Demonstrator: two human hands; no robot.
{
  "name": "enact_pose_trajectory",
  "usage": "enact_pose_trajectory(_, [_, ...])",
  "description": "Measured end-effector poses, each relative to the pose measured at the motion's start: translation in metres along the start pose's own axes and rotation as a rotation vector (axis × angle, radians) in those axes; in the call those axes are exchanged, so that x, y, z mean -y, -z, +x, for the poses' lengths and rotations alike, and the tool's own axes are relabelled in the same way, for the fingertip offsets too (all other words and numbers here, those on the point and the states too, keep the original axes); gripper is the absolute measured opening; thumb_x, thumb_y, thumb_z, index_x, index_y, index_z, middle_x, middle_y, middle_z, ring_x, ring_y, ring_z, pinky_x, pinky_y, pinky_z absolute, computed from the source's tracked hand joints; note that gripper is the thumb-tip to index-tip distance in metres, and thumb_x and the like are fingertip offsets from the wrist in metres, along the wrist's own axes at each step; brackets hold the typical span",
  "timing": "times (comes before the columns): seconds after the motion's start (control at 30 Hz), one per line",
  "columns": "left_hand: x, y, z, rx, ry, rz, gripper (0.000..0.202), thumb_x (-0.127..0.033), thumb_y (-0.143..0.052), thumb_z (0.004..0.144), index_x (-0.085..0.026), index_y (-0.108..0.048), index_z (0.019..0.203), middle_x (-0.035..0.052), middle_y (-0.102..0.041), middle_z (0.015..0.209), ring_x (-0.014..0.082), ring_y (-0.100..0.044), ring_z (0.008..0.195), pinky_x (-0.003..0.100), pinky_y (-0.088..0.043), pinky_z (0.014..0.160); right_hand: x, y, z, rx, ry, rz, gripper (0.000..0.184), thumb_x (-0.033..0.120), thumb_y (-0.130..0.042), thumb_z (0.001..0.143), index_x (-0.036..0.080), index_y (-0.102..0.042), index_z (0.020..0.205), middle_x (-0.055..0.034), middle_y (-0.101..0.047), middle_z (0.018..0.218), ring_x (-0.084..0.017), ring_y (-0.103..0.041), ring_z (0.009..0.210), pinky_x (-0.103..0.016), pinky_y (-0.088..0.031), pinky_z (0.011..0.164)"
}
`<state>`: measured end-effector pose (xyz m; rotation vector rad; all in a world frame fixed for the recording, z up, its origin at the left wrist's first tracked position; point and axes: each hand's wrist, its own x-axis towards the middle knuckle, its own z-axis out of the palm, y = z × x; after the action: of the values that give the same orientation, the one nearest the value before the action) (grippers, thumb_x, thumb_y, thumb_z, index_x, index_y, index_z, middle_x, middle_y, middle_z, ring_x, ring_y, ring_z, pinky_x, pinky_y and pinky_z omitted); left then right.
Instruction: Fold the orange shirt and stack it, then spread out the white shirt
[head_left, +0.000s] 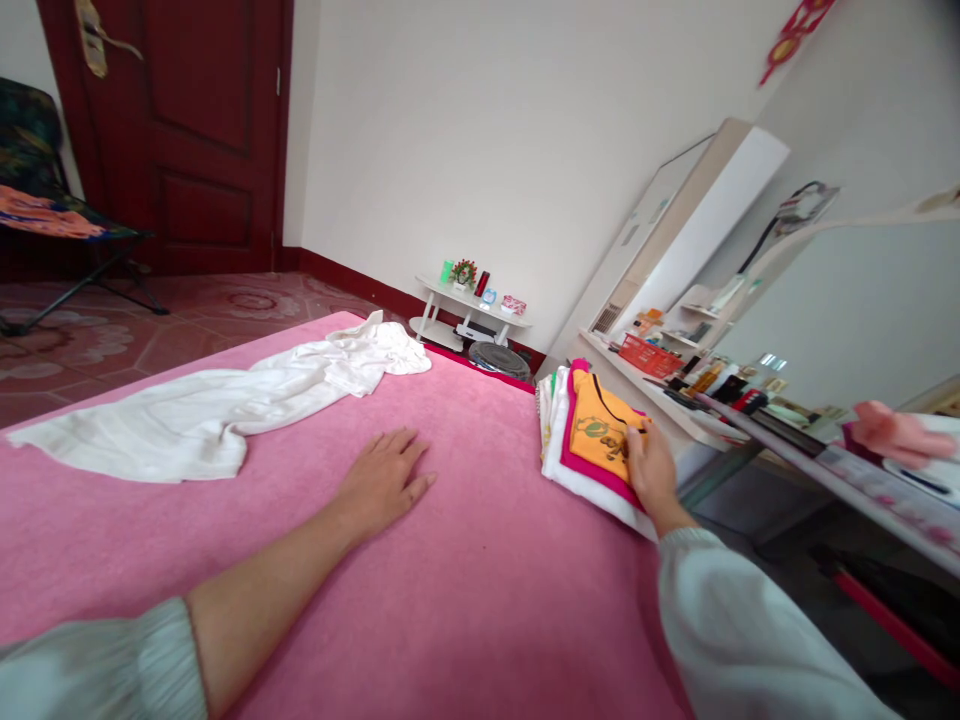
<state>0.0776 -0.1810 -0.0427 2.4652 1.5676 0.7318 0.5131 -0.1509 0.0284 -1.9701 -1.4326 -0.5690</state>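
My left hand [382, 480] lies flat on the pink bedcover [465, 600], palm down with fingers stretched out and nothing in it. My right hand [651, 470] rests on a stack of folded clothes [577, 450] at the bed's right edge, fingers pressed onto the orange top piece [600, 425], which lies over a magenta and a white layer. A crumpled white garment [225, 400] sprawls across the far left of the bed, apart from both hands.
A desk [675, 400] with a red basket [649, 355], bottles and clutter stands right of the bed. A low white table [472, 310] with small items sits by the far wall. A dark red door [187, 120] and a folding chair [52, 210] are at the back left.
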Motion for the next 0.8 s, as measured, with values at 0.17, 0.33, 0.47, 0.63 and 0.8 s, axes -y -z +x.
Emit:
enact_pose_trajectory(0.17, [0.000,0.000,0.000,-0.020,0.000,-0.021,0.053,-0.048,-0.042,0.089,-0.018,-0.052,0.132,0.0137,-0.045,0.142,0.0293,-0.039,0.131,0.046,-0.026,0.111,-0.013,0.011,-0.057,-0.105,-0.023,-0.096,0.035,0.028,-0.042,0.080,0.015,-0.055,0.110,-0.0122,-0.060,0.110,-0.028,-0.053,0.105,-0.039,-0.039,0.090])
enact_pose_trajectory(0.33, [0.000,0.001,-0.001,-0.023,-0.004,0.003,0.053,-0.047,-0.041,0.089,-0.016,-0.053,0.131,0.0140,-0.046,0.141,0.0292,-0.041,0.130,0.046,-0.026,0.110,-0.026,0.018,-0.060,0.065,0.007,-0.150,0.031,0.026,-0.044,0.080,0.018,-0.055,0.108,-0.0096,-0.061,0.111,-0.025,-0.054,0.104,-0.033,-0.042,0.086])
enact_pose_trajectory(0.47, [0.001,0.000,-0.001,-0.048,-0.026,-0.039,0.050,-0.045,-0.043,0.089,-0.017,-0.055,0.129,0.0150,-0.048,0.139,0.0291,-0.042,0.129,0.047,-0.028,0.109,-0.030,0.037,-0.044,0.296,0.172,-0.318,0.025,0.022,-0.042,0.083,0.019,-0.059,0.102,-0.0087,-0.064,0.105,-0.023,-0.060,0.096,-0.031,-0.043,0.078])
enact_pose_trajectory(0.63, [0.002,0.000,0.000,-0.036,-0.008,-0.060,0.049,-0.044,-0.046,0.088,-0.019,-0.055,0.129,0.0134,-0.047,0.139,0.0275,-0.041,0.130,0.047,-0.027,0.110,-0.013,0.062,-0.042,0.306,0.105,-0.546,0.028,0.019,-0.043,0.082,0.019,-0.066,0.097,-0.0116,-0.067,0.098,-0.027,-0.063,0.088,-0.038,-0.044,0.074])
enact_pose_trajectory(0.8, [-0.003,0.009,-0.006,-0.054,-0.023,-0.044,0.048,-0.043,-0.044,0.089,-0.017,-0.055,0.128,0.0153,-0.050,0.137,0.0286,-0.043,0.129,0.046,-0.029,0.109,0.057,0.054,-0.070,0.160,0.218,-0.032,0.026,0.019,-0.045,0.076,0.019,-0.066,0.091,-0.0084,-0.065,0.105,-0.023,-0.060,0.099,-0.034,-0.045,0.084])
